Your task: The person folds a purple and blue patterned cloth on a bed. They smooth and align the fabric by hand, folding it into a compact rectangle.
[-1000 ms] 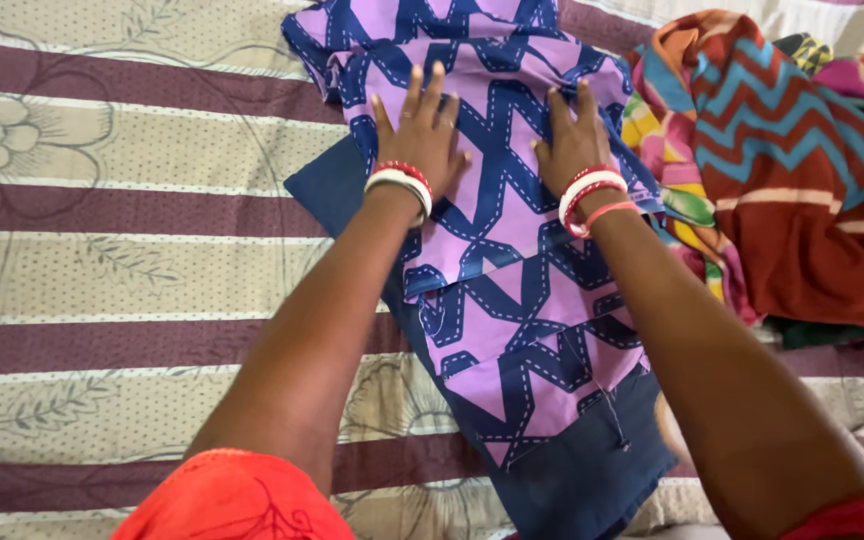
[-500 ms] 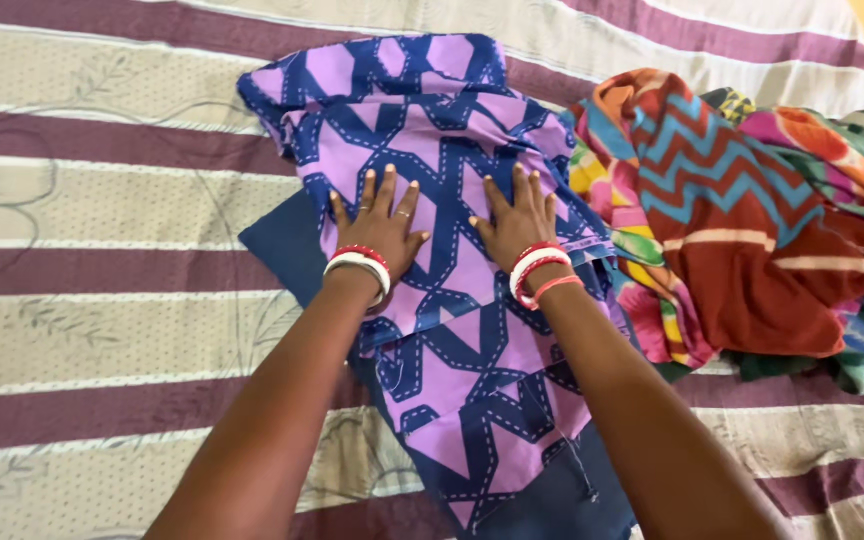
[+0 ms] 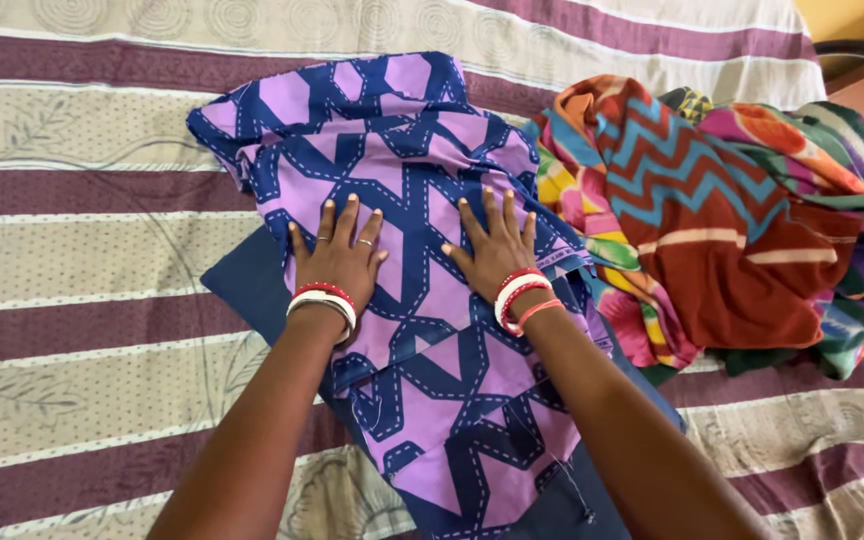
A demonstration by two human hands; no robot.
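Purple-and-blue patterned cloth is spread on a striped bedsheet, with a plain dark blue layer showing beneath its left edge. Both hands are laid flat on the middle of the cloth, fingers spread, palms down, nothing gripped. The left hand and the right hand are set side by side, slightly apart, each wrist ringed by red and white bangles. A heap of multicoloured fabrics is seen just beside the cloth's right edge.
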